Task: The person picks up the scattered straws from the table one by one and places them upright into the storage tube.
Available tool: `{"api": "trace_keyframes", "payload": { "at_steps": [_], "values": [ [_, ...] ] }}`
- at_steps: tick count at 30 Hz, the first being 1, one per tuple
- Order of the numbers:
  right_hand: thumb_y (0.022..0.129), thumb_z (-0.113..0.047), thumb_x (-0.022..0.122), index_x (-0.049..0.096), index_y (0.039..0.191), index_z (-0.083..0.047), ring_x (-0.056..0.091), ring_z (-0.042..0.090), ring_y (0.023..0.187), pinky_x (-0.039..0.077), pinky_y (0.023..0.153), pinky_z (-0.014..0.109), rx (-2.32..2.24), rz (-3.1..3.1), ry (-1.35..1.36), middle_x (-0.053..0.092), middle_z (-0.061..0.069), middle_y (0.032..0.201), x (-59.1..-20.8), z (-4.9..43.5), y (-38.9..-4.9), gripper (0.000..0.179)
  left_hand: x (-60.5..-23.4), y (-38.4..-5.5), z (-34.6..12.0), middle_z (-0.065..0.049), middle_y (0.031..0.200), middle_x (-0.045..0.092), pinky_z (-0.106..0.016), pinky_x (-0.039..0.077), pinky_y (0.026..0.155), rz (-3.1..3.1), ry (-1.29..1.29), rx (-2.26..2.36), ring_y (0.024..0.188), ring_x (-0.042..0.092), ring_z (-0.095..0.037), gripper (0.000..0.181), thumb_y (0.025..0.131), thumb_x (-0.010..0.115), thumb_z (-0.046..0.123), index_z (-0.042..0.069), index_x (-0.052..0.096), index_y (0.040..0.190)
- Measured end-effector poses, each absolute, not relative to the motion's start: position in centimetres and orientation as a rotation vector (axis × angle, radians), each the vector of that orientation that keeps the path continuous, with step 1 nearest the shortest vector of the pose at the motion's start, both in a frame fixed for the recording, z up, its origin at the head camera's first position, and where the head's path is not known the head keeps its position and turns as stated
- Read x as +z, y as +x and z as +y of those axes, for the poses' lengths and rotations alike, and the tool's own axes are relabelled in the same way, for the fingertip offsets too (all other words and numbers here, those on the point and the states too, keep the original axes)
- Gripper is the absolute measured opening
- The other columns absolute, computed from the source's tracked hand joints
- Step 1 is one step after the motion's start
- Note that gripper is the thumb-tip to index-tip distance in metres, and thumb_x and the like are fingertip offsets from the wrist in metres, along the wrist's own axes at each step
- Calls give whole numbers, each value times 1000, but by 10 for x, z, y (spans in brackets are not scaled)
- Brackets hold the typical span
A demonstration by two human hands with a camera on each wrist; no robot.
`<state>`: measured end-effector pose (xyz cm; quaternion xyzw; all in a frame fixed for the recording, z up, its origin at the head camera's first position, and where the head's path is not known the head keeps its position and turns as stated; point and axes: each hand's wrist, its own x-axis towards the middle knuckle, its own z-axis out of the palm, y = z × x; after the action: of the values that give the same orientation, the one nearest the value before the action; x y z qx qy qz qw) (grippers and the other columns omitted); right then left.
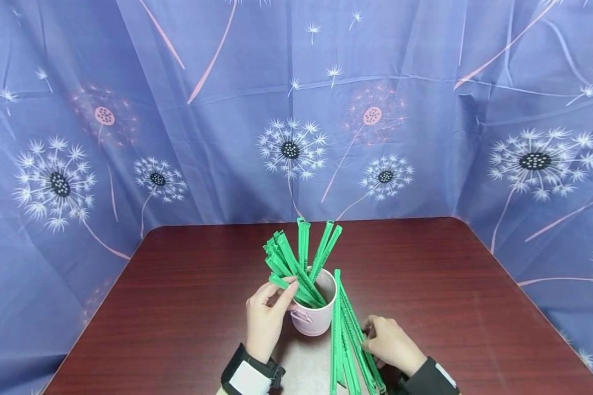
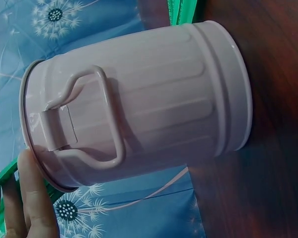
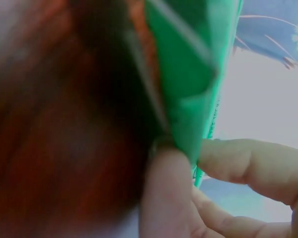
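A small pale pink metal bucket (image 1: 312, 325) with a wire side handle (image 2: 111, 114) stands upright on the table. Slim green stick packets (image 1: 289, 258) fan out of its mouth, most leaning left. At the bucket's left rim, my left hand (image 1: 266, 321) pinches one green packet (image 1: 279, 282) between thumb and forefinger. More long green packets (image 1: 348, 340) lie in a loose bundle to the bucket's right. My right hand (image 1: 392, 343) is at that bundle's right edge; in the right wrist view its thumb and finger pinch a packet (image 3: 186, 119).
The dark red wooden table (image 1: 202, 296) has rounded far corners. A pale greyish patch (image 1: 303, 365) shows in front of the bucket. Blue cloth (image 1: 227, 148) printed with dandelions hangs behind the table and along both sides.
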<state>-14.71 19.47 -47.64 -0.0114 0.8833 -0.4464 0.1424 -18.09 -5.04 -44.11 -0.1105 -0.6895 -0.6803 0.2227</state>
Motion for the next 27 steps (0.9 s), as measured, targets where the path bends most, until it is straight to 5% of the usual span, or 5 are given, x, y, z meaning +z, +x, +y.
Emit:
{"api": "trace_keyframes", "payload": {
  "at_steps": [10, 16, 27],
  "values": [
    [90, -4, 61, 54, 123, 17, 59, 26, 58, 59, 53, 40, -1526, 2507, 58, 59, 10, 78, -467, 203, -147, 40, -438, -177, -50, -9, 78, 70, -32, 61, 49, -2031, -85, -2005, 57, 68, -20, 38, 79, 81, 30, 0, 61, 89],
    [88, -6, 68, 58, 123, 12, 60, 25, 60, 60, 54, 38, -1661, 2613, 239, 62, 8, 84, -460, 192, -149, 42, -432, -173, -49, -11, 60, 69, -31, 57, 41, -2224, -166, -2022, 47, 67, -22, 52, 86, 70, 47, -4, 71, 75],
    [82, -9, 77, 72, 101, -6, 64, 10, 67, 57, 59, 28, -1894, 2890, -117, 67, -3, 81, -440, 162, -137, 20, -423, -163, -38, -11, 94, 79, -26, 62, 71, -2206, -465, -1976, 77, 76, -16, 44, 88, 71, 34, -4, 76, 111]
  ]
}}
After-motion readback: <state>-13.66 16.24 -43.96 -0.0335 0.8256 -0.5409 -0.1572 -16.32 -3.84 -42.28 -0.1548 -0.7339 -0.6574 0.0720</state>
